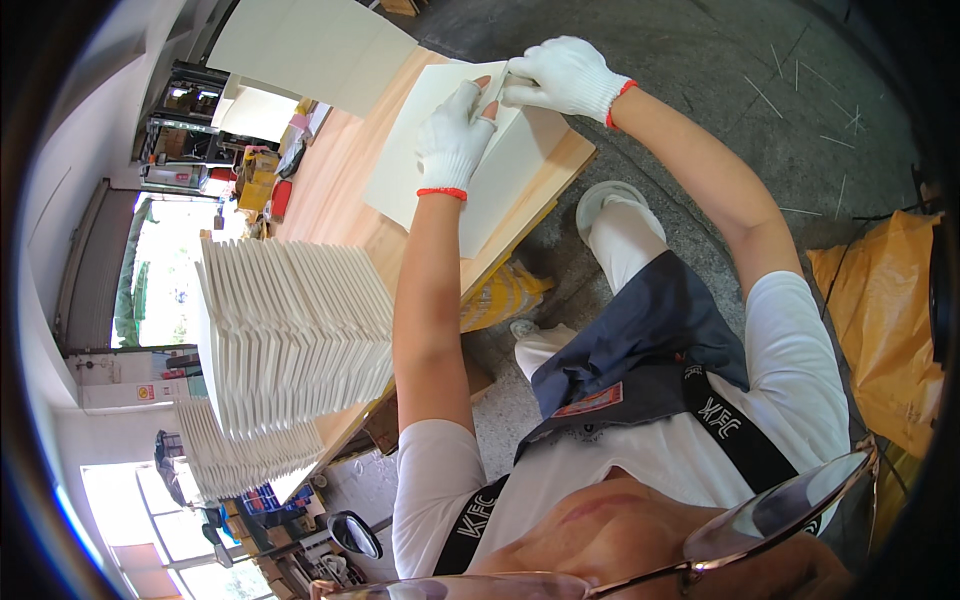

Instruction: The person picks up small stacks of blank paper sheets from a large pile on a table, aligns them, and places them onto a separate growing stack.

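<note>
A white cardboard sheet (440, 150) is laid flat at the wooden table's (340, 170) corner. It is pressed under the gloved left hand (455, 140), while its far fold is pinched by the gloved right hand (562, 75). A stack of folded sheets (290, 330) is seen along the table's edge.

Daylight fills the scene, bright and even, and it seems to pour in from the blown-out openings (160, 270) at the left, where detail washes to white. The white sheet (440, 150) on the wooden table (340, 170) is close to overexposed, with only soft shadows under the gloved hands. Fisheye distortion bends straight edges strongly toward the rim, and a dark vignette rings the frame. The eyeglasses (760, 520) at the bottom are blurred, too near to focus; the centre is sharp.
</note>
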### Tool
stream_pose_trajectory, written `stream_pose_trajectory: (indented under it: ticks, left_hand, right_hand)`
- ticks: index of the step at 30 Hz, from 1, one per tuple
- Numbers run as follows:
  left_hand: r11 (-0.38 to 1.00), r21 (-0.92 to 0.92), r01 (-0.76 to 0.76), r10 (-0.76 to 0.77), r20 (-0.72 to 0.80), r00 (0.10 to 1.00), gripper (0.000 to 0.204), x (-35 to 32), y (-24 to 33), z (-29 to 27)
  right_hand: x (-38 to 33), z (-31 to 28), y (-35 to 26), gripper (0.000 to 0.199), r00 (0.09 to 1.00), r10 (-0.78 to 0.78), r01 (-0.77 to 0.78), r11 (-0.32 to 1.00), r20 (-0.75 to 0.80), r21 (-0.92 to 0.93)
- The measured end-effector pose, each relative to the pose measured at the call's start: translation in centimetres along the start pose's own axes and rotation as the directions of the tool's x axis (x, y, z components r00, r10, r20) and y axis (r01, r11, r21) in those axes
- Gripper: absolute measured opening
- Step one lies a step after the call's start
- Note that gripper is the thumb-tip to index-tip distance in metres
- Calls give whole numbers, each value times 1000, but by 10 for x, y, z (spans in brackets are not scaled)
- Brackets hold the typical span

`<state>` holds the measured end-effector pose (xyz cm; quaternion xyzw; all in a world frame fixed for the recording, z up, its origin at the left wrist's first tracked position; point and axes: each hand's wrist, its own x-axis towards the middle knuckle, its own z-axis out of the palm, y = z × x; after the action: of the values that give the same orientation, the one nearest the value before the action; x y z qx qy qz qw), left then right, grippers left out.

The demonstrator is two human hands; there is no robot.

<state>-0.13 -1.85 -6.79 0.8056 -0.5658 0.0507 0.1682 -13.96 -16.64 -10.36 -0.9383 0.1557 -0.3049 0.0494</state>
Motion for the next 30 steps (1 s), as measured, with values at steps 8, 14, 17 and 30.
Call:
stream_pose_trajectory:
  ticks: [8, 14, 17, 30]
  left_hand:
    - [988, -121, -93, 94, 3, 996, 35, -1, -7, -2]
    - [900, -436, -18, 29, 19, 999, 35, -10, -4, -3]
    - [917, -399, 14, 2, 40, 999, 36, -10, -3, -1]
    - [867, -499, 0, -29, -51, 998, 34, -11, 0, -3]
  right_hand:
    - [10, 20, -6, 45, 960, 264, -270, 785, 93, 557]
    - [5, 26, -18, 45, 926, 376, -327, 755, 33, 568]
    - [5, 36, -15, 32, 939, 345, -306, 820, 10, 484]
    - [1, 43, -13, 28, 966, 258, -248, 921, 6, 299]
